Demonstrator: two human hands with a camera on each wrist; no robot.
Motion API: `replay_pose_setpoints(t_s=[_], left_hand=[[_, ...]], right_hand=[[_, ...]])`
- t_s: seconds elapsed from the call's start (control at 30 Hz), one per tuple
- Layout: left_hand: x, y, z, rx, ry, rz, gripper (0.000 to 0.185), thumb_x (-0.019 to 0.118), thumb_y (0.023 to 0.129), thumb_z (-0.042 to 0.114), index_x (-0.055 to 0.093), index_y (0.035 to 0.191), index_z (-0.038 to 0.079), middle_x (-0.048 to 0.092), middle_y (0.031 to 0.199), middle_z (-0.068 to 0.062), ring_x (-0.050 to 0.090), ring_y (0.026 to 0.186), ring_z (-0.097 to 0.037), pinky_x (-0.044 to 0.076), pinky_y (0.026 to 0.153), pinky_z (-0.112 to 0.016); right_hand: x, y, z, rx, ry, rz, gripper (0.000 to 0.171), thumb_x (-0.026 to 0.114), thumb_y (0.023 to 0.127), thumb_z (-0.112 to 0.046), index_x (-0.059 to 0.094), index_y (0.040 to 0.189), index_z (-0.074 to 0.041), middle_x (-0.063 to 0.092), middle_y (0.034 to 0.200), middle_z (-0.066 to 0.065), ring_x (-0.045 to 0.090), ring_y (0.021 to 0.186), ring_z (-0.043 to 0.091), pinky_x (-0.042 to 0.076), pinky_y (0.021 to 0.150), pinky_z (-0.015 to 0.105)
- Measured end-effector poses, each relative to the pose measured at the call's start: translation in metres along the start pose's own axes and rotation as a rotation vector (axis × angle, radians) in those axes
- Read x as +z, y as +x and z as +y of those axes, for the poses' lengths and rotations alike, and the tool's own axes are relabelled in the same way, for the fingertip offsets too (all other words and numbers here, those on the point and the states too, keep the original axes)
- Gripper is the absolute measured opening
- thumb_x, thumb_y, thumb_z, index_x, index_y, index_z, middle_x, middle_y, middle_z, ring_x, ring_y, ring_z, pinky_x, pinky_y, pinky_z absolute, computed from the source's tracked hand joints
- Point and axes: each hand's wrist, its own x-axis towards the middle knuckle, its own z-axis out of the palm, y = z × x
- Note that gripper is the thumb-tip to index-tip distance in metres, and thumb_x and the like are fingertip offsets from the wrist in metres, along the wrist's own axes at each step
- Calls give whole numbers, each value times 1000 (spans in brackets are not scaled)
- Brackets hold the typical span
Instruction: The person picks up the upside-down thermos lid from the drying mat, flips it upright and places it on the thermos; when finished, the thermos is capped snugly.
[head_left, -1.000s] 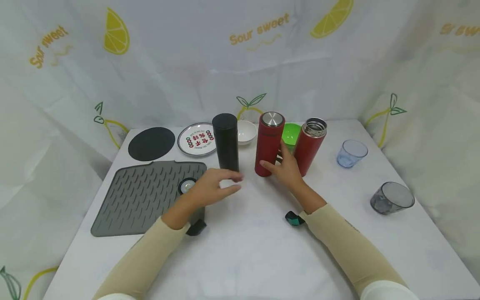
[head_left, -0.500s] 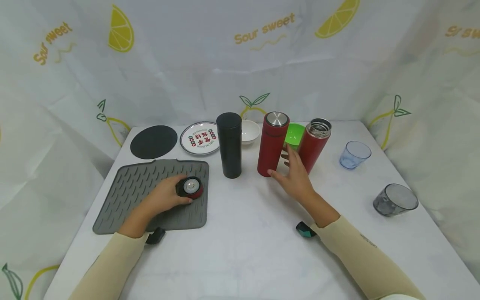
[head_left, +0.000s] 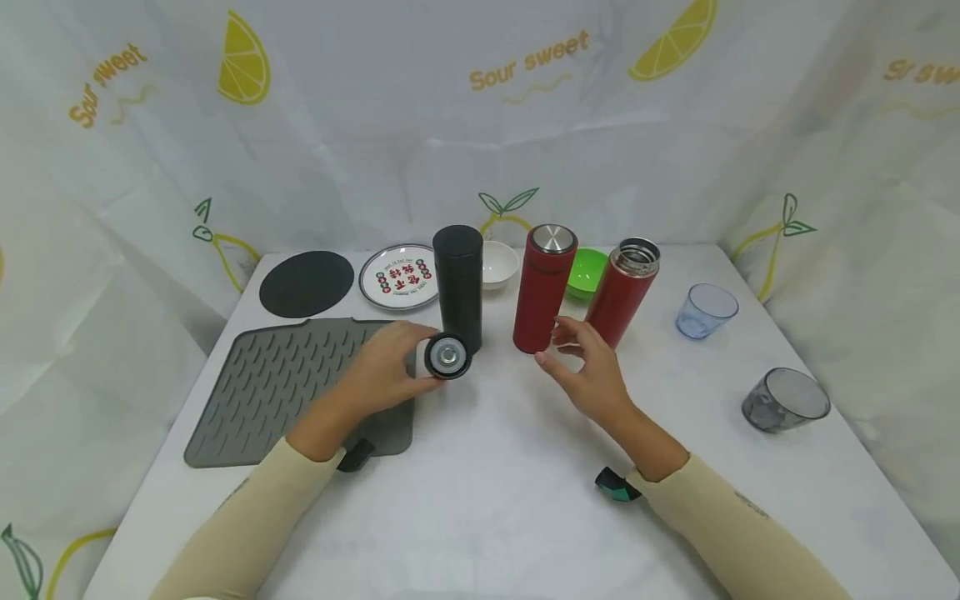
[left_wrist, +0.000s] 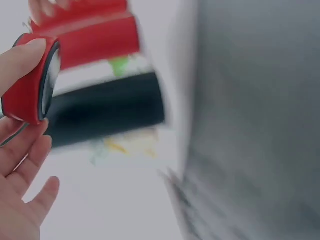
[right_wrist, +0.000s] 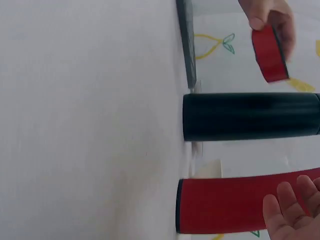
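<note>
Left hand (head_left: 390, 367): we see it grip a red lid (head_left: 447, 357).
Right hand (head_left: 592, 367): fingers loose, holding nothing.
Left wrist view: blurred.

Both arms wear close-fitting beige sleeves down to the wrists. The left hand (head_left: 390, 375) and right hand (head_left: 592, 375) are bare. A small dark device sits at each wrist, the right one teal-tinted.

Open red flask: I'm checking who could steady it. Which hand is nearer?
Right. The right hand hovers just in front of the open red flask; the left hand holds the lid beyond the black flask.
</note>
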Motion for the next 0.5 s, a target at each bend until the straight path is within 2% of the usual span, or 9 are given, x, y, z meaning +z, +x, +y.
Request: replay_pose_setpoints(t_s=[0.13,0.23,0.33,0.37,0.43,0.47,0.5], left_hand=[[5,28,28,176,14,73,64,87,71,36,62,122,7,65,115,-3,54,111,-19,41,101,-39],[12,42,43,316,8,145,62,88,72,33,62,122,7,65,114,-4,55,110,-19,36,106,-37],[20,52,52,418,13,202,61,87,73,30,62,122,6,65,114,-4,55,109,-19,34,108,-36],[21,54,55,434,21,212,61,87,73,29,62,122,5,65,115,-5,55,110,-19,34,108,-36],[24,57,59,414,30,200,62,86,74,30,61,124,4,64,119,-6,55,113,-20,34,108,-36],[25,58,60,371,30,176,64,85,75,33,60,126,4,63,121,-6,55,114,-20,36,107,-35],[26,58,62,298,20,137,67,84,76,37,58,129,5,63,123,-5,55,114,-20,39,104,-34]], right_hand=[[10,1,-9,50,140,-87,55,71,91,-26,50,136,-2,61,117,13,58,107,24,50,92,38],[16,2,-13,56,241,-99,46,68,93,-20,53,133,-1,63,113,13,60,103,23,50,90,27],[19,3,-16,54,326,-86,41,68,93,-15,55,129,1,65,112,15,62,101,21,51,88,25],[20,3,-17,58,340,-80,40,68,92,-14,56,127,1,66,112,16,63,100,21,51,87,25],[20,4,-18,74,368,-61,40,70,90,-13,57,125,3,66,111,17,65,98,21,53,86,27],[20,5,-18,84,373,-45,40,72,89,-12,58,124,3,66,110,18,65,96,21,53,85,27],[19,6,-17,91,373,-28,40,73,88,-12,58,123,3,67,109,18,66,94,21,54,84,28]])
